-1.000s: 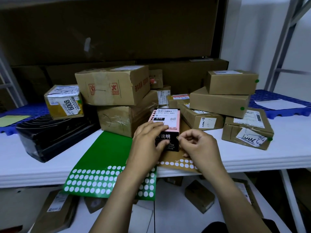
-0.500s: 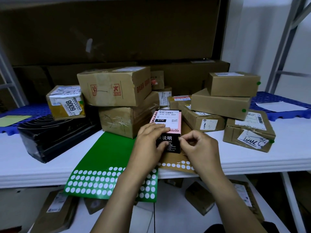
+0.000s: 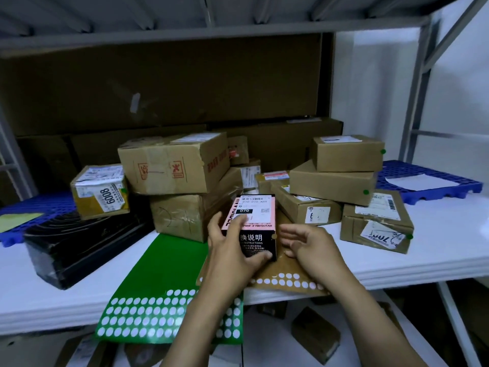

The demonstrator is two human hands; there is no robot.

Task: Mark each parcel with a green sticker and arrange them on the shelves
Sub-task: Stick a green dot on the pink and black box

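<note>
Nearest, a green sheet (image 3: 169, 263) of stickers is seen hanging over the near edge of the shelf (image 3: 428, 250), with a brown sheet (image 3: 291, 271) just right of it; above these the box (image 3: 254, 215), pink on top and black on its near face, is held upright and lifted clear of the shelf by the left hand (image 3: 232, 255), whose thumb is laid along the low near face while the fingers are wrapped round the left side; the right hand (image 3: 312, 247) is held just right of the box, apart from it, fingers loosely spread and holding nothing. A small round dot (image 3: 274, 236) is seen on the box's right near edge; its colour cannot be told in this light. The box is judged light and stiff, a thin printed carton that could be dented by a hard squeeze and whose glossy faces may slip; it is best taken across two opposite side faces, low down, with the dot left uncovered. Further back, a black parcel (image 3: 79, 242) lies at the left, cartons (image 3: 172, 165) are piled in the middle, and marked parcels (image 3: 346, 154) are stacked at the right. Against half a second ago, the right hand has been drawn off the box's right edge, where its fingertips were pinched together, and has been opened; the box has been raised a little in the left hand; more of the upper shelf is taken in by the view.
</note>
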